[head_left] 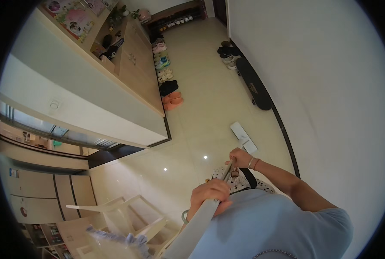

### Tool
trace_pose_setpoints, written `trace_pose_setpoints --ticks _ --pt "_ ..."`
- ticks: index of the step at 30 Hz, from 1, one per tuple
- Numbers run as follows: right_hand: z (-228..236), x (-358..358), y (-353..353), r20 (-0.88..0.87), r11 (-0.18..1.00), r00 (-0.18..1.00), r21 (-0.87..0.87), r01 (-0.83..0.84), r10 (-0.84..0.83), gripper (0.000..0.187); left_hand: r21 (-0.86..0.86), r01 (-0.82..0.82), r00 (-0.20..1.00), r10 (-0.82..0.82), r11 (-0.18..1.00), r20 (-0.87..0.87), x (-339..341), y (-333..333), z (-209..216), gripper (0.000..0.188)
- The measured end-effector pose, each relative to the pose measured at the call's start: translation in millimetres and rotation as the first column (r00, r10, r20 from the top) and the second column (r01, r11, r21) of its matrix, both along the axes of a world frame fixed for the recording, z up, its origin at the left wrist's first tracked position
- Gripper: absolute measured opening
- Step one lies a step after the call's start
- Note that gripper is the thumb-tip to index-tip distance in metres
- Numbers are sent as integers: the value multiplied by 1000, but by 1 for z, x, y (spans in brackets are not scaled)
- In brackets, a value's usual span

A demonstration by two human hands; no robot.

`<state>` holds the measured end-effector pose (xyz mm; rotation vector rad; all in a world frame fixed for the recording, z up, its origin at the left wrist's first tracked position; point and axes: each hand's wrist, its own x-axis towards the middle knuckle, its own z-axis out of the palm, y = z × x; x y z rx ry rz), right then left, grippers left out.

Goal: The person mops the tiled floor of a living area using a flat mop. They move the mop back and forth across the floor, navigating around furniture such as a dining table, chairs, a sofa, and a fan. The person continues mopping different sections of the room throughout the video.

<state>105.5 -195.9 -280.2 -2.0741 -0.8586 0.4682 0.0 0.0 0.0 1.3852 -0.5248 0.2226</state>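
Both my hands are closed around the pale grey pole of a flat mop (196,228). My left hand (210,195) grips it close to my chest, a bangle at the wrist. Farther down the pole, my right hand (241,158) is wrapped round it, with thin bracelets on that wrist. Beyond my right hand the white rectangular mop head (243,136) lies flat on the tiled floor. The pole slants from the lower edge of the view toward it, and its lower stretch is partly hidden by my hands.
Along the cabinet (136,56) stands a row of shoes, with orange slippers (173,100) nearest. A black skateboard (253,84) and more shoes (228,54) are by the right wall. White chairs (132,216) stand at lower left. A shoe rack (175,21) is at the far end.
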Motion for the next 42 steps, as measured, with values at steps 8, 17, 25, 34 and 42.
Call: trace_pose_setpoints --ticks 8,17,25,34,42 --pt "15 282 120 167 995 984 66 -80 68 42 -34 -186 966 189 982 176 235 66 -4 21" --pt "43 515 202 122 974 979 178 138 -161 36 137 -31 971 -3 990 238 491 135 21 26" --pt "31 696 256 27 930 953 229 289 -303 37 71 -176 976 165 982 139 679 172 4 23" --pt "-11 922 285 -91 894 932 262 362 -351 33 223 -148 989 147 964 24 897 181 -11 30" --pt "-45 1101 286 -75 815 860 289 503 -504 34 324 -183 975 214 928 -65 1061 180 -33 29"
